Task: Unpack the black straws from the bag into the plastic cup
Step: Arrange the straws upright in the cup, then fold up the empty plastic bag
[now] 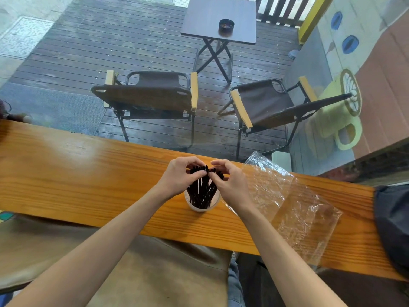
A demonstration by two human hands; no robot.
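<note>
The black straws (202, 191) stand in the plastic cup (200, 207) at counter (88, 173) centre. The left hand (179, 176) and right hand (230, 182) pinch the straw tops. The bag (294, 209) lies flat at 3 o'clock, apparently empty. Unpacking appears complete; only arranging remains.

The tops of the straws (202, 189) are covered by the curled fingers of the left hand (179, 176) and right hand (232, 185), so the count cannot be told. The far wall of the cup (200, 208) is hidden behind them. A dark bag (392, 224) is cut off by the right edge. The contents of the ashtray (226, 26) are too small to be made out.
</note>
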